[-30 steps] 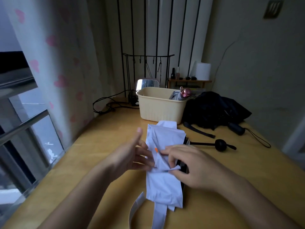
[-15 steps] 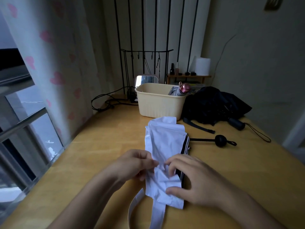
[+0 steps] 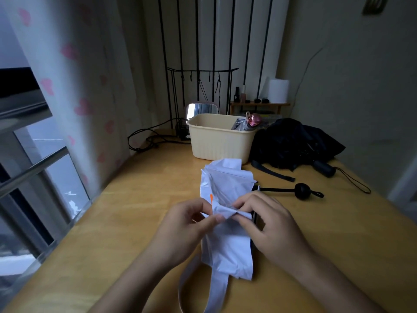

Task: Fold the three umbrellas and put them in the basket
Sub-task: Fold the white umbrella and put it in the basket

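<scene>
A white umbrella (image 3: 228, 181) lies lengthwise on the wooden table in front of me, its black stem and ball handle (image 3: 302, 190) sticking out to the right. My left hand (image 3: 189, 224) pinches a fold of its white fabric at mid-length. My right hand (image 3: 270, 222) pinches the same fold from the right. A cream basket (image 3: 216, 141) stands behind it, holding a folded grey umbrella with a pink handle (image 3: 251, 123). A black umbrella (image 3: 291, 143) lies loosely bunched to the right of the basket.
The black umbrella's strap (image 3: 273, 171) and handle with wrist cord (image 3: 325, 169) lie on the table right of the white one. Black cables (image 3: 146, 141), a mirror (image 3: 200, 109) and a hook stand (image 3: 200, 86) stand behind the basket. A window and curtain run along the left.
Both hands have drawn together on the white fabric and gathered it into a pinched fold at mid-length; my left hand, open a second ago, now grips the cloth.
</scene>
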